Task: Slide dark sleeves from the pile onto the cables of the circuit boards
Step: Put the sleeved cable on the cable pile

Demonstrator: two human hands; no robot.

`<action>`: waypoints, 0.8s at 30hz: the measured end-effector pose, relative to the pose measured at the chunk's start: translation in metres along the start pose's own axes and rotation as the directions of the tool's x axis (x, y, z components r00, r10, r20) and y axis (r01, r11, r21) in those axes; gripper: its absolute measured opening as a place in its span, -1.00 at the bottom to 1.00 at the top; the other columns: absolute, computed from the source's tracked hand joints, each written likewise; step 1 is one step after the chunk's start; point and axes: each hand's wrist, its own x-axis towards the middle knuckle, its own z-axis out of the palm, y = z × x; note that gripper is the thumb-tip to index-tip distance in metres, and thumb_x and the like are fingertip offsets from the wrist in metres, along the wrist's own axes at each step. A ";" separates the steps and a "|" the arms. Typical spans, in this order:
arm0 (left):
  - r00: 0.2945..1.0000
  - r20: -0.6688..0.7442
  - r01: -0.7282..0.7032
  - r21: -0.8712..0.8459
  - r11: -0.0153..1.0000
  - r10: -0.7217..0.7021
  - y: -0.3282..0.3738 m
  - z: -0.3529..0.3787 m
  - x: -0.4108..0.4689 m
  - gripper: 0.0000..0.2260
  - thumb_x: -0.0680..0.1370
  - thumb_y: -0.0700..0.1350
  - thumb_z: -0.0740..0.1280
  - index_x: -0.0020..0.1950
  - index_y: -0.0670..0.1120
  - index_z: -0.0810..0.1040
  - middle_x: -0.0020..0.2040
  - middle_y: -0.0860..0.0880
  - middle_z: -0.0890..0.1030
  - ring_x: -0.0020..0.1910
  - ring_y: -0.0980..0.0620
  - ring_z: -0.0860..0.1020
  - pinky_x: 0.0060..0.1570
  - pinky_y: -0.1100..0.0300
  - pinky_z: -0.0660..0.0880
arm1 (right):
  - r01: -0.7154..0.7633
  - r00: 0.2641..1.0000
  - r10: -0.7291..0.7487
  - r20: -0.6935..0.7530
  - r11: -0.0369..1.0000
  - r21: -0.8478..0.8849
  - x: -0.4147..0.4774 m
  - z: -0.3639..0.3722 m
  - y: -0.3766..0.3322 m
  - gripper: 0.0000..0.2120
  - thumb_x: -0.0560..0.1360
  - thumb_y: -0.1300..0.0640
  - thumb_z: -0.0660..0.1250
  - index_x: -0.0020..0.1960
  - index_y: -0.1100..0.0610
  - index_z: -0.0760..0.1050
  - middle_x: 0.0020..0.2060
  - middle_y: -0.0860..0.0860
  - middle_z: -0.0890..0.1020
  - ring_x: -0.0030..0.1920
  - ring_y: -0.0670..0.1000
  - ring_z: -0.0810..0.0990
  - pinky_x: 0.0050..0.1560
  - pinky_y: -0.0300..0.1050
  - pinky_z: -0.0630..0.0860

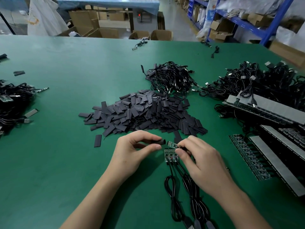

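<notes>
With the left hand (133, 151) pinching a dark sleeve (158, 142) and the right hand (204, 164) pinching a circuit board (172, 144) just before the pile (143, 113) — hold the sleeve's mouth, seemingly rounded open, level and feed the board straight in.

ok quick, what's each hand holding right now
Left hand: pinching a dark sleeve.
Right hand: pinching a small circuit board.
</notes>
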 end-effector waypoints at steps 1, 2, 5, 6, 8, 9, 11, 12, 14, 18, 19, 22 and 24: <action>1.000 0.004 -0.015 0.026 1.000 0.015 -0.001 0.000 0.000 -0.87 0.43 -0.04 0.54 -0.03 0.06 0.75 -0.03 0.09 0.73 0.01 0.05 0.69 0.02 0.04 0.62 | 0.010 1.000 -0.010 0.004 1.000 -0.003 0.000 0.000 -0.001 -0.75 0.66 -0.12 0.15 -0.02 -0.02 0.51 -0.18 -0.22 0.46 -0.14 -0.17 0.43 -0.14 -0.18 0.42; 1.000 0.007 -0.028 0.045 0.999 0.028 -0.001 0.001 0.000 -0.86 0.43 -0.04 0.54 -0.02 0.06 0.75 -0.03 0.10 0.73 0.01 0.04 0.69 0.02 0.01 0.62 | 0.016 1.000 -0.016 0.009 1.000 -0.004 0.000 0.000 -0.001 -0.75 0.66 -0.12 0.15 -0.01 -0.01 0.52 -0.18 -0.22 0.46 -0.14 -0.17 0.43 -0.14 -0.17 0.42; 0.997 0.017 -0.073 0.064 0.995 0.072 -0.002 0.001 0.000 -0.85 0.43 -0.06 0.55 -0.02 0.07 0.75 -0.04 0.10 0.73 0.01 0.02 0.69 0.00 0.03 0.63 | 0.014 0.999 -0.014 0.030 1.000 -0.010 0.000 -0.001 -0.002 -0.77 0.67 -0.08 0.19 0.01 0.00 0.54 -0.17 -0.23 0.47 -0.13 -0.18 0.42 -0.12 -0.17 0.41; 0.996 0.021 -0.091 0.073 0.993 0.090 -0.002 0.001 0.000 -0.85 0.43 -0.07 0.55 -0.01 0.06 0.76 -0.04 0.10 0.72 0.00 0.03 0.69 -0.01 0.08 0.63 | 0.009 0.999 -0.009 0.036 1.000 -0.012 0.000 -0.001 -0.002 -0.79 0.66 -0.07 0.20 0.01 0.00 0.54 -0.18 -0.22 0.47 -0.13 -0.18 0.42 -0.12 -0.17 0.41; 0.992 0.025 -0.122 0.096 0.988 0.120 -0.002 0.001 0.000 -0.85 0.43 -0.09 0.55 -0.01 0.02 0.76 -0.04 0.12 0.72 -0.01 0.06 0.69 -0.03 0.19 0.61 | 0.002 0.999 -0.001 0.049 1.000 -0.024 0.000 -0.002 -0.001 -0.80 0.67 -0.05 0.21 0.00 0.00 0.53 -0.18 -0.22 0.48 -0.12 -0.17 0.43 -0.12 -0.16 0.41; 0.991 0.025 -0.134 0.111 0.985 0.132 -0.003 0.001 0.000 -0.85 0.43 -0.11 0.56 -0.01 0.00 0.77 -0.05 0.13 0.71 -0.01 0.07 0.69 -0.04 0.24 0.60 | 0.002 0.998 0.000 0.057 0.999 -0.035 0.000 -0.002 -0.001 -0.80 0.68 -0.05 0.20 0.00 0.00 0.53 -0.17 -0.21 0.48 -0.12 -0.15 0.44 -0.12 -0.15 0.42; 0.988 0.028 -0.154 0.147 0.977 0.152 -0.003 0.001 0.000 -0.85 0.43 -0.15 0.57 -0.01 -0.04 0.77 -0.05 0.14 0.71 -0.02 0.09 0.68 -0.04 0.29 0.57 | 0.006 0.997 -0.001 0.075 0.998 -0.064 -0.001 -0.003 -0.002 -0.81 0.67 -0.05 0.21 -0.01 0.01 0.52 -0.17 -0.20 0.49 -0.11 -0.12 0.45 -0.11 -0.12 0.45; 0.986 0.031 -0.165 0.167 0.972 0.162 -0.003 0.001 0.000 -0.85 0.43 -0.16 0.57 -0.01 -0.05 0.77 -0.06 0.14 0.70 -0.02 0.09 0.68 -0.04 0.29 0.57 | 0.008 0.996 -0.001 0.085 0.997 -0.083 -0.001 -0.004 -0.002 -0.82 0.66 -0.05 0.22 -0.01 0.01 0.52 -0.17 -0.20 0.50 -0.11 -0.11 0.46 -0.11 -0.12 0.45; 0.978 0.038 -0.207 0.221 0.953 0.204 -0.003 0.001 -0.001 -0.85 0.44 -0.14 0.57 0.00 -0.04 0.77 -0.07 0.13 0.70 -0.04 0.10 0.67 -0.04 0.27 0.57 | 0.002 0.994 0.011 0.105 0.993 -0.121 -0.001 -0.004 -0.002 -0.81 0.65 -0.06 0.22 -0.01 0.01 0.53 -0.16 -0.19 0.51 -0.10 -0.09 0.47 -0.13 -0.14 0.42; 0.959 0.087 -0.283 0.357 0.890 0.270 -0.003 -0.001 -0.003 -0.84 0.46 -0.07 0.55 0.03 0.03 0.76 -0.04 0.14 0.67 -0.08 0.12 0.64 -0.07 0.14 0.59 | -0.007 0.992 0.028 0.122 0.986 -0.168 -0.001 -0.004 -0.005 -0.82 0.63 -0.04 0.27 -0.04 0.04 0.53 -0.19 -0.19 0.48 -0.13 -0.07 0.47 -0.15 -0.19 0.29; 0.958 0.096 -0.286 0.378 0.881 0.270 -0.004 -0.001 -0.003 -0.84 0.47 -0.05 0.55 0.04 0.04 0.76 -0.03 0.15 0.66 -0.08 0.12 0.64 -0.08 0.12 0.59 | -0.005 0.992 0.027 0.125 0.985 -0.172 -0.001 -0.004 -0.005 -0.84 0.63 -0.02 0.29 -0.05 0.04 0.53 -0.19 -0.20 0.45 -0.13 -0.06 0.47 -0.15 -0.19 0.27; 0.957 0.113 -0.291 0.425 0.857 0.268 -0.004 -0.001 -0.004 -0.83 0.48 -0.01 0.53 0.05 0.04 0.75 -0.03 0.18 0.65 -0.09 0.17 0.62 -0.08 0.11 0.59 | 0.000 0.989 0.027 0.147 0.983 -0.181 -0.002 -0.004 -0.007 -0.84 0.63 0.00 0.32 -0.06 0.05 0.52 -0.20 -0.18 0.44 -0.14 -0.04 0.48 -0.15 -0.18 0.27; 0.960 0.107 -0.279 0.422 0.863 0.258 -0.004 0.000 -0.003 -0.84 0.48 -0.01 0.53 0.05 0.06 0.75 -0.03 0.19 0.65 -0.09 0.17 0.62 -0.08 0.12 0.59 | -0.006 0.987 0.034 0.156 0.984 -0.179 -0.002 -0.004 -0.008 -0.84 0.64 0.00 0.32 -0.07 0.05 0.52 -0.20 -0.18 0.44 -0.14 -0.04 0.48 -0.15 -0.18 0.27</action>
